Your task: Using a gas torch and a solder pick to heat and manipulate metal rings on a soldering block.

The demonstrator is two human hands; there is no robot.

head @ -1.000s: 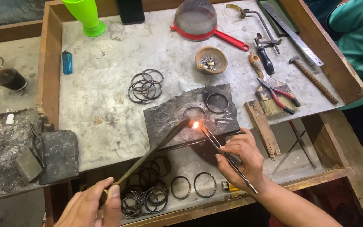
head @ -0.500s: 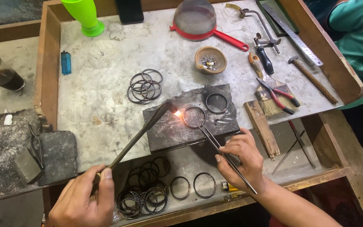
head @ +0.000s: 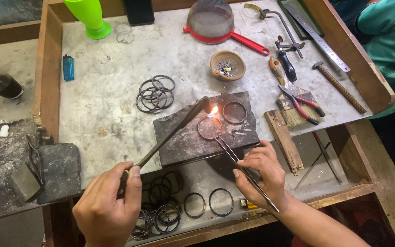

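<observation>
My left hand [head: 108,206] grips a long metal torch [head: 170,133] that slants up to the right; a small flame [head: 214,110] burns at its tip. My right hand [head: 262,173] holds long tweezers [head: 234,158] whose tips touch a metal ring [head: 209,128] lying on a dark charred block [head: 193,137]. The flame plays on the ring's far edge. A second ring [head: 234,112] lies on the block just to the right.
A pile of dark rings [head: 155,93] lies on the grey bench; more rings [head: 170,206] sit in the lower tray. Behind stand a green cup [head: 90,18], blue lighter [head: 68,67], red-handled sieve [head: 216,20], small bowl [head: 227,65], brush, pliers, hammer, ruler. Another person's teal sleeve [head: 389,41] is at right.
The torch tip and flame swung left off the ring, then came back right onto its far edge. My left hand shifted along the torch. The tweezers hand stayed put.
</observation>
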